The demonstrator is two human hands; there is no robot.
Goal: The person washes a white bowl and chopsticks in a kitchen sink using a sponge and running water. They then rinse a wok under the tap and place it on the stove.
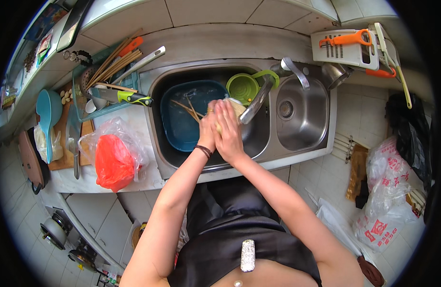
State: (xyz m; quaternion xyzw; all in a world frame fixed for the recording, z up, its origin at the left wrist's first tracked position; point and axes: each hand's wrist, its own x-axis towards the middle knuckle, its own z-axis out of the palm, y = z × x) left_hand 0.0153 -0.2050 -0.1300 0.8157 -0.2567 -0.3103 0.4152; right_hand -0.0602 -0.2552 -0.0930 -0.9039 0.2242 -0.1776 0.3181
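Over the larger sink bowl, my left hand (207, 131) and my right hand (228, 134) are pressed together, palm to palm, fingers pointing away from me. Something pale yellow shows partly between them; what it is and which hand holds it cannot be told. The metal faucet spout (257, 102) ends just right of my fingers. Beneath and left of the hands, a blue plastic basin (181, 132) holds water and a few wooden chopsticks (192, 109). Behind my fingertips, a green strainer (243, 88) sits at the sink's back, its handle reaching the faucet. A pale rounded thing lies beside it, partly hidden.
The smaller steel sink bowl (303, 118) is at right. Left of the sink, a green-handled knife (125, 97) lies across a clear tray of chopsticks. A red plastic bag (114, 163), a cleaver (73, 136) and a blue ladle-like scoop (48, 111) stand farther left. An orange peeler (346, 38) rests on a white grater.
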